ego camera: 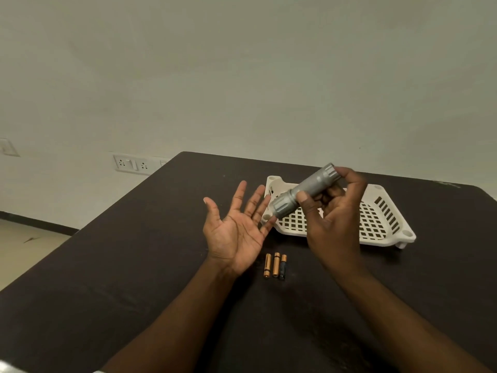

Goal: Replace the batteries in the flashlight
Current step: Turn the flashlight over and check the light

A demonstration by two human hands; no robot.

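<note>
My right hand (333, 211) grips a grey metal flashlight (304, 191) above the table, thumb on its body and fingers curled behind. The flashlight slants, its wide ribbed head pointing down-left toward my left palm. Palm up, my left hand (236, 227) is open just below and left of the flashlight's head, fingers spread, holding nothing. Three small batteries (275, 265) lie side by side on the dark table (134, 265) between my wrists: two copper-coloured, one with a dark lower half.
A white plastic lattice tray (382, 224) sits on the table behind my right hand. The table's left edge runs diagonally; beyond it are the floor and a wall with power sockets (133, 164).
</note>
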